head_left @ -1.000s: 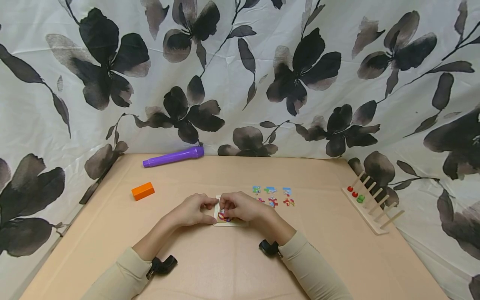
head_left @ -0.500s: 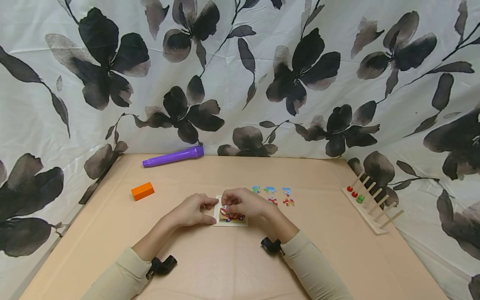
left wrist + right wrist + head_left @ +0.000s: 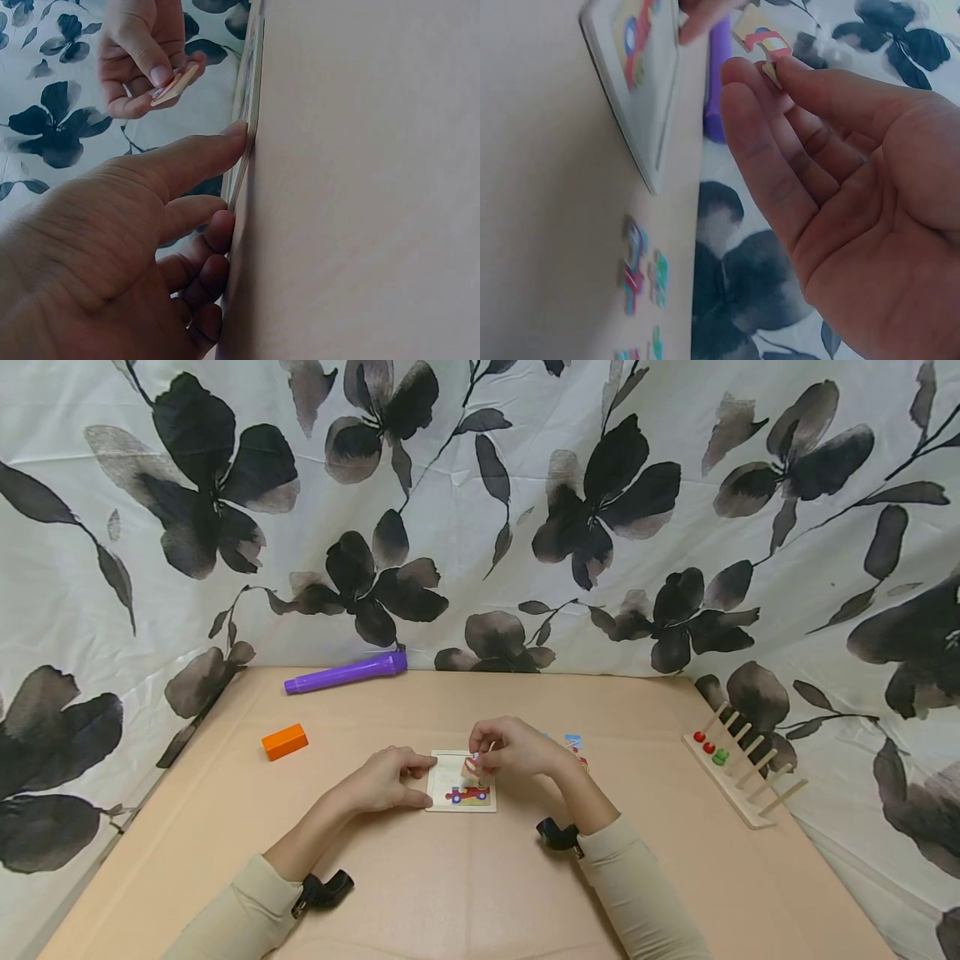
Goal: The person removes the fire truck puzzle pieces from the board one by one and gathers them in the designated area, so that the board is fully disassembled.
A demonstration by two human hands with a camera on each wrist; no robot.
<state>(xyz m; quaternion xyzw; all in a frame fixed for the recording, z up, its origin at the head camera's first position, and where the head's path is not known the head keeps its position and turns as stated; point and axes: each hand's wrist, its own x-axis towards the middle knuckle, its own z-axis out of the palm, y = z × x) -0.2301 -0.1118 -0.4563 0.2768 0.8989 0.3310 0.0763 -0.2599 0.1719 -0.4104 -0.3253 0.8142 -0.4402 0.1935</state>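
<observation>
A small, pale-framed puzzle board lies on the table, with a picture of a red vehicle along its lower part. My left hand holds the board's left edge, thumb and index finger on it. Above the board's right side, my right hand pinches a puzzle piece between thumb and fingertips. The piece is red and cream, raised off the board and tilted. From the left wrist, the thumb shows against the board's thin side, and the other fingers bend beneath.
Several loose puzzle pieces lie right of the board, partly hidden by the right hand. An orange block and a purple marker lie to the left and back. A wooden peg stand with red and green beads stands at right.
My right hand has lifted away from the board's lower middle, up and to the right, with the puzzle piece pinched. More of the board's picture shows. The left hand has stayed put.
</observation>
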